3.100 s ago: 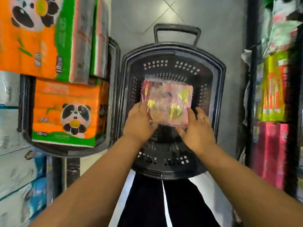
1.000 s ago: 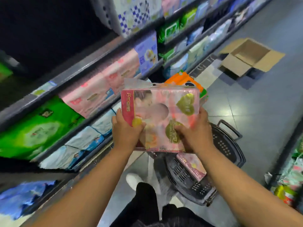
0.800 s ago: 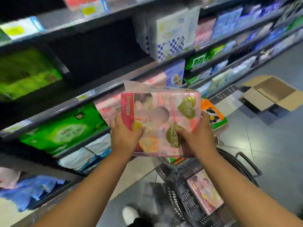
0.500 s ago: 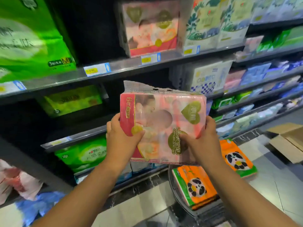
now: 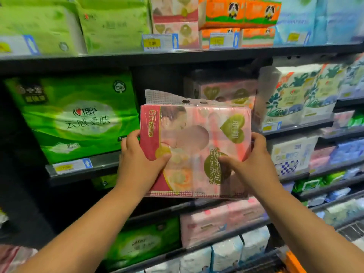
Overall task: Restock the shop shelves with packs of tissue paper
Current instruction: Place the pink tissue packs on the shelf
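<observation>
Between thumbs in front and fingers curled behind, left hand (image 5: 140,164) and right hand (image 5: 254,166) grip a pink tissue pack (image 5: 195,148), not yet shelved beside matching packs (image 5: 222,92) just beyond.

Bright, even light; shelf recesses dark, edges blurred and bowed, wrapper faintly glary.

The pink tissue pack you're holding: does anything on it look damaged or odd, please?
The pink plastic-wrapped tissue pack has a clear top flap that looks ragged and torn near its middle; the rest of the wrapper appears intact.
</observation>
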The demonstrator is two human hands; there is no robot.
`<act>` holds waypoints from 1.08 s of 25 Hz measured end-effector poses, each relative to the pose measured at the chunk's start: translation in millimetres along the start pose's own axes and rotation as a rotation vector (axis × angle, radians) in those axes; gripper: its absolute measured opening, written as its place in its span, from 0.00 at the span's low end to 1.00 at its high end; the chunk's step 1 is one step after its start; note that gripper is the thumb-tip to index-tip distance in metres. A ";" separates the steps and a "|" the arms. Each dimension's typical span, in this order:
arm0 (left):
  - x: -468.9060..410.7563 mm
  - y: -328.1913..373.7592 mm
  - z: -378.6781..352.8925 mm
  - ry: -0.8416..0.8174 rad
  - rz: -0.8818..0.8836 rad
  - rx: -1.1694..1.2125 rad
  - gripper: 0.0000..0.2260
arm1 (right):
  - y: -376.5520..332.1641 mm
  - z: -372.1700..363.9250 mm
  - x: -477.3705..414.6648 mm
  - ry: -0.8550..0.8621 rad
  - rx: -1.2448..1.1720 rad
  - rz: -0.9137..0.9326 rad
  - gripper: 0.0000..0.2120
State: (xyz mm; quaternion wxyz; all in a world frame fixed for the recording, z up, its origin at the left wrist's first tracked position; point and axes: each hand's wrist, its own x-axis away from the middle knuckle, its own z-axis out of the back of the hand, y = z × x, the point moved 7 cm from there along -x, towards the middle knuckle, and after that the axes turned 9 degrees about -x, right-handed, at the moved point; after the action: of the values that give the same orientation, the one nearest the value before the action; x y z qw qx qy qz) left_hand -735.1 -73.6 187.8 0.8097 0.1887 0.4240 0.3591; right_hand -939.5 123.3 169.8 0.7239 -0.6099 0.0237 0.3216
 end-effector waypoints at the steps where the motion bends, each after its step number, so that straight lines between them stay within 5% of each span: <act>1: -11.9 0.0 4.2 0.018 -0.003 -0.003 0.39 | -7.3 -6.1 -11.5 -0.008 -0.015 0.015 0.38; 18: -111.8 -22.5 -9.4 0.354 0.092 -0.131 0.37 | -6.1 -126.0 -179.9 -0.209 -0.198 0.154 0.37; 27: -127.2 -20.2 -50.9 0.380 0.061 -0.237 0.35 | 36.9 -149.9 -224.3 -0.267 -0.306 0.130 0.38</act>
State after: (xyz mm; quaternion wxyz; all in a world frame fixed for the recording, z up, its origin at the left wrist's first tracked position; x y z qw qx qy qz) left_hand -817.1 -181.4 216.6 0.7207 0.0340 0.5178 0.4596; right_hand -1081.8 -107.5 195.3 0.5972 -0.6620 -0.0820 0.4455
